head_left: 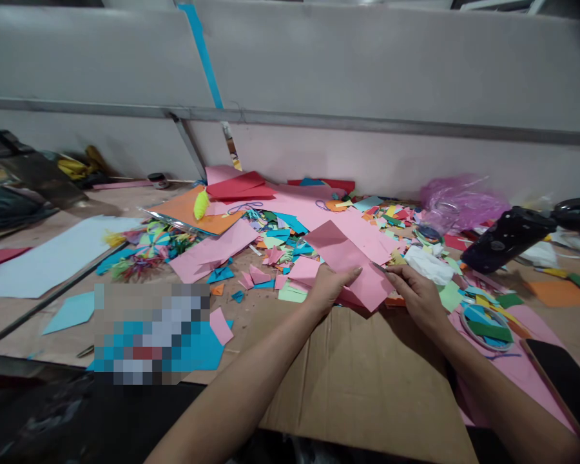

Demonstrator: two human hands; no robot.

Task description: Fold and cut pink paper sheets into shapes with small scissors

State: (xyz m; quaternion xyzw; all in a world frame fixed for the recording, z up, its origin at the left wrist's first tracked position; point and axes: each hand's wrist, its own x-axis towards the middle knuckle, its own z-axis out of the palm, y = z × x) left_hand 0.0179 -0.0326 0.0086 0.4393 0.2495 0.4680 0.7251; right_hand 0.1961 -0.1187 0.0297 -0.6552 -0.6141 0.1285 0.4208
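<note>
A pink sheet of paper (348, 261) lies tilted on a heap of coloured scraps, just beyond a brown cardboard sheet (367, 380). My left hand (329, 287) grips the sheet's near left edge, thumb on top and fingers curled under. My right hand (413, 293) is closed at the sheet's right edge, and a thin grey blade-like tip shows between its fingers and the paper; I cannot make out what it is.
Coloured paper scraps (280, 241) cover the table's middle. An orange sheet (198, 209) and red sheets (239, 187) lie behind. A white sheet (53, 258) lies left, a glue gun (512, 235) and crumpled pink plastic (459, 200) right, a dark phone (565, 380) near right. A grey wall runs behind.
</note>
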